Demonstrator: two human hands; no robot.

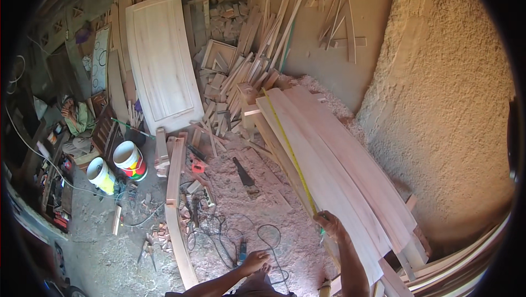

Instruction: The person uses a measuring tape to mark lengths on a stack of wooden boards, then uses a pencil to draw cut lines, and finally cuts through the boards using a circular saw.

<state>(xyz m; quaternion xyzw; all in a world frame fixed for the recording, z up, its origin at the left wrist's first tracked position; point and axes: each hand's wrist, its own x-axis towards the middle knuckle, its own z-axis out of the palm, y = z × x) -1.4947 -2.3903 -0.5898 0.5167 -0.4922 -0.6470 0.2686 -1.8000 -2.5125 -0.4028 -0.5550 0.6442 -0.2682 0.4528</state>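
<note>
Head view. Right hand (pixel 330 225) at 5 o'clock, fingers pinched together on a yellow tape (pixel 290 152) held against the near end of the top plank (pixel 329 160). The tape runs along the plank's left edge toward 12 o'clock and ends near the far end of the stack (pixel 378 187), which slopes from centre to lower right. Left hand (pixel 256 260) at 6 o'clock hangs free over the sawdust floor (pixel 230 187), fingers loosely apart, holding nothing, well apart from the tape.

Around: handsaw (pixel 245 176) on the sawdust just left of the stack; black cable (pixel 241 237) looped near the left hand; door panel (pixel 161 61) lying flat at 11 o'clock; two buckets (pixel 118 165) at 9 o'clock; offcuts (pixel 246 61) piled at 12 o'clock. A second person (pixel 76 119) sits at the far left, uninvolved.

Judgement on the measuring step: the tape should lie flat and taut, parallel to the plank edge, with no sag or sideways bow. The far hook cannot be seen clearly; its seating is worth checking. The free hand could steady the plank.
</note>
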